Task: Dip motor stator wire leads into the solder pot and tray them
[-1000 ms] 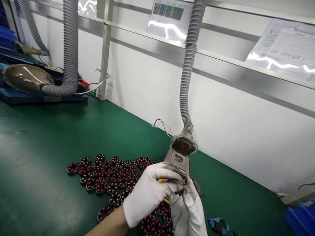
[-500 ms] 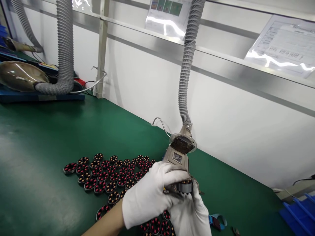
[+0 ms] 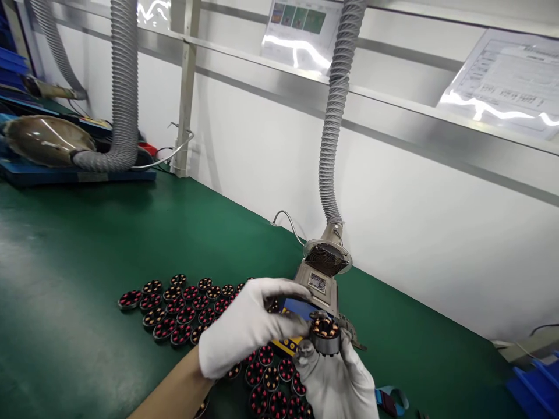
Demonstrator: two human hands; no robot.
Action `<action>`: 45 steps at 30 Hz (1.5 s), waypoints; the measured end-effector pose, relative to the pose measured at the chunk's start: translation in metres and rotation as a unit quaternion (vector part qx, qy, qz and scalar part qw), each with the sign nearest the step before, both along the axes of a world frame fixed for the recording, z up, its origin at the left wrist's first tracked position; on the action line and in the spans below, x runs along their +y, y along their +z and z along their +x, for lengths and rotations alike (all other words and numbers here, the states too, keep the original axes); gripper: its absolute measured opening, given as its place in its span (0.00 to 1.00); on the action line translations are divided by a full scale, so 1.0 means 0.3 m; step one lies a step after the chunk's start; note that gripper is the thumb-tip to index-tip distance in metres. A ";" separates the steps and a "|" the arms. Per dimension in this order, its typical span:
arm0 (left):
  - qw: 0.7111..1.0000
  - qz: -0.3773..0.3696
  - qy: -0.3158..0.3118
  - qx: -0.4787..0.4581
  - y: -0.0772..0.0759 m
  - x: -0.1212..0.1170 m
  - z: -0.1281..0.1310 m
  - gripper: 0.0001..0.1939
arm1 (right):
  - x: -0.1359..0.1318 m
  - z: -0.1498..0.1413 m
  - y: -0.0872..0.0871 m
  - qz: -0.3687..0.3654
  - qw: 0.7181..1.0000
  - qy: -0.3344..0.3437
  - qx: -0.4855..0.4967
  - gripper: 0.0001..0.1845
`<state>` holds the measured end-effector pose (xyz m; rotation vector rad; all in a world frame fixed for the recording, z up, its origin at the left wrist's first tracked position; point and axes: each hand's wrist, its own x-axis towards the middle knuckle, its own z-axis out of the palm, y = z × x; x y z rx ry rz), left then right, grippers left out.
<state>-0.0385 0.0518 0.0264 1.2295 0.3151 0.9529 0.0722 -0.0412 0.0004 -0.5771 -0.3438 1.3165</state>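
In white gloves with darkened fingertips, both of my hands are over the green bench. My right hand [image 3: 334,378] grips a round motor stator [image 3: 325,336], a grey ring with copper coils facing up. To its left, my left hand [image 3: 253,326] has its thumb and fingers apart, the fingertips close to the stator's edge. Beneath and behind my hands is a blue and yellow device [image 3: 288,343], partly hidden. Many similar round parts [image 3: 181,314] with red or copper-coloured coils lie in a group on the bench, some covered by my left arm.
A grey hose [image 3: 334,134] hangs down to a round metal hood [image 3: 327,256] behind the device. A blue strap [image 3: 393,400] lies at the lower right, near blue bins [image 3: 537,384]. Another hose [image 3: 124,87] and brown hood [image 3: 50,139] stand at the left.
My left hand has drawn away from the stator to the left and its fingers have spread. The stator's coil face now shows, still in my right hand.
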 end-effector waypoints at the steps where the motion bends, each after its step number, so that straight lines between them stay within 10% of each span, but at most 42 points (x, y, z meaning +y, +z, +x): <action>1: 1.000 0.004 -0.028 0.011 0.004 -0.006 0.004 0.08 | 0.000 -0.001 0.001 0.002 1.000 -0.007 0.000 0.14; 10: 0.995 -0.009 0.083 -0.051 0.000 -0.045 -0.007 0.04 | 0.050 0.054 -0.080 0.041 0.988 -0.086 -0.126 0.21; 16: 0.994 0.056 -0.079 0.042 0.018 -0.019 0.003 0.11 | 0.020 0.018 -0.035 0.047 0.995 -0.076 -0.045 0.19; 25: 0.993 0.075 0.069 -0.063 0.020 -0.020 -0.036 0.04 | 0.016 -0.004 -0.004 0.023 0.993 -0.099 -0.067 0.22; 31: 0.992 0.091 -0.067 0.060 0.033 -0.015 -0.021 0.13 | 0.019 0.006 -0.023 0.018 0.990 -0.113 -0.084 0.21; 35: 0.988 0.156 0.010 0.007 0.026 -0.041 0.005 0.14 | 0.018 0.018 -0.024 0.032 0.978 -0.142 -0.151 0.23; 41: 0.971 0.209 0.114 -0.026 0.034 -0.064 -0.037 0.06 | 0.031 0.011 -0.069 0.001 0.872 -0.359 -0.333 0.20; 45: 0.992 0.092 0.090 -0.009 0.014 -0.041 -0.027 0.09 | 0.055 -0.021 -0.105 0.083 0.706 -0.509 -0.486 0.20</action>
